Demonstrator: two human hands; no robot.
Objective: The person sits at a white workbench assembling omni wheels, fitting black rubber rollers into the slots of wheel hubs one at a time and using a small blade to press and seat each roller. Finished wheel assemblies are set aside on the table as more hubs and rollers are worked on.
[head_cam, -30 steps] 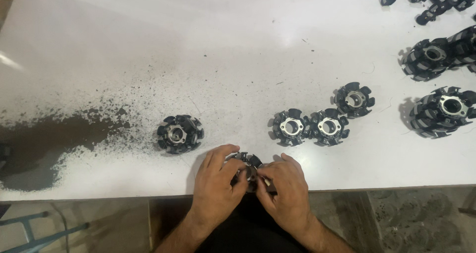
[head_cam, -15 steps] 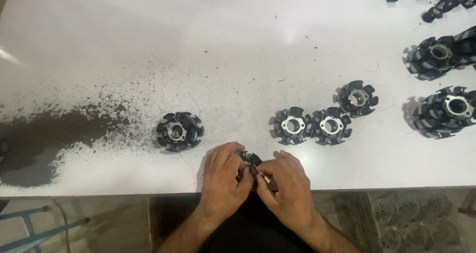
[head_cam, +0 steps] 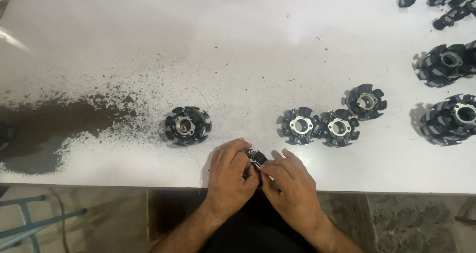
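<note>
dark dust patch (head_cam: 54, 129): lying at left of frame on the white table (head_cam: 148, 45), grit scattering rightward; judgement — grit could be getting into the part if it slides that way.
lone stator core (head_cam: 187, 125): sitting left of centre, just above and left of the hands, apart from them; could be getting knocked by the left wrist if it swings out.
left hand (head_cam: 230, 176): curling closed around the left side of the small black part, fingers wrapping over it, at lower centre by the table edge.
small black part (head_cam: 255, 158): being pinched between both hands, mostly hidden, only its top showing; sitting right at the near edge of the table, so a slip could be sending it off to the floor.
right hand (head_cam: 290, 183): closing on the right side of the same part, thumb and forefinger pressing in; exact contact hard to tell.
three stator cores (head_cam: 333, 116): clustering right of centre, two touching, third just above right.
stacked cores (head_cam: 451, 89): piling at right edge, loose black clips at upper right.
change vs earlier frame: hands staying at the same spot, fingers tightening slightly closer over the part; cores on the table not moving; view shifting a little.
</note>
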